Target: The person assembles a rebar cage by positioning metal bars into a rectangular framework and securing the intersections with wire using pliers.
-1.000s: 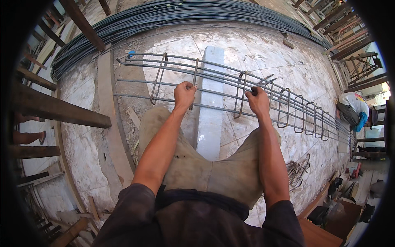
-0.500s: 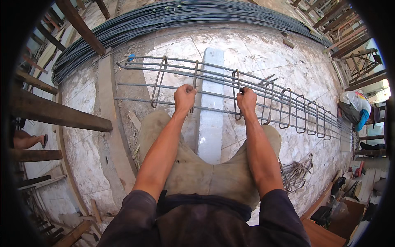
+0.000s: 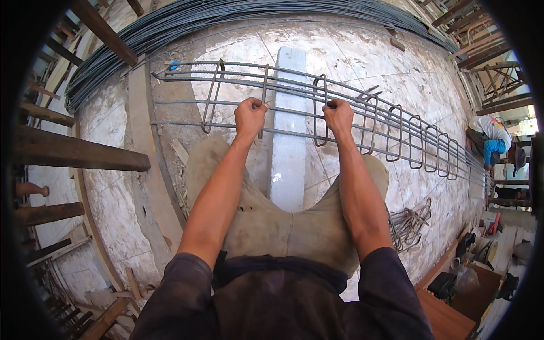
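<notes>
The left hand (image 3: 250, 118) grips a thin brown metal loop (image 3: 264, 88); the right hand (image 3: 339, 116) pinches a matching loop (image 3: 315, 113) farther right. Both sit on long grey steel rods (image 3: 289, 133) crossing a pale board (image 3: 288, 170).

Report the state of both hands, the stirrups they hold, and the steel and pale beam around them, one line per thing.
Left hand: fingers closed on a stirrup.
Right hand: fingers closed on another stirrup.
Left-held stirrup: upright, around bars.
Right-held stirrup: upright, around bars.
Lengthwise rebars: threaded through stirrups.
Pale beam: lying beneath the rebars.
Long rebar bundle: lying on the floor.
Bent steel pieces: heaped loosely.
</notes>
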{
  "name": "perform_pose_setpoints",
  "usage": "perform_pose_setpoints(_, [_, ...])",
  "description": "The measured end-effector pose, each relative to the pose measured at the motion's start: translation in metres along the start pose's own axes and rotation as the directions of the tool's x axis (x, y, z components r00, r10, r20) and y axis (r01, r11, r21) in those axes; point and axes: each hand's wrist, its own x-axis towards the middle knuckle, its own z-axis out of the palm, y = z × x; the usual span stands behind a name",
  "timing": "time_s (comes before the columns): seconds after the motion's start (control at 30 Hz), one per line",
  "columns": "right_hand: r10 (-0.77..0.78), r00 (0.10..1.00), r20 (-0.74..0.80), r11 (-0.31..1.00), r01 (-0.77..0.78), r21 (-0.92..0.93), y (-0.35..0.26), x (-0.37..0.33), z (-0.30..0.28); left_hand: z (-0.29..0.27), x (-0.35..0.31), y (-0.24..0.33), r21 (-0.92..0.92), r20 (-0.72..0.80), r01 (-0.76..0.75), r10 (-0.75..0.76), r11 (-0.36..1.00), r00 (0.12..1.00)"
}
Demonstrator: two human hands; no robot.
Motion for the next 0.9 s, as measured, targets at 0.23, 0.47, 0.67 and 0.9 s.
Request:
perform_pose_setpoints(0.23, [0.019,1.0,0.007,1.0,-0.018,-0.02,0.0,0.003,0.007,-0.004,-0.002,0.004,0.008,-0.004,-0.024,0.024,1.0,1.0])
perform_pose_setpoints(0.47, [0.058,0.998,0.002,0.998,-0.058,0.005,0.004,-0.001,0.003,0.0,-0.008,0.015,0.078,-0.023,-0.115,0.117,0.99,0.993])
perform_pose_setpoints(0.67, [0.03,0.997,-0.069,0.995,-0.023,0.093,-0.009,-0.005,0.007,-0.005,0.001,0.003,0.008,0.054,-0.009,0.009,1.0,0.998])
perform_pose_setpoints(0.9, [0.115,0.993,-0.031,0.988,-0.111,0.107,-0.006,-0.006,0.0,0.004,0.004,-0.003,0.011,0.05,-0.011,0.01,1.0,0.999])
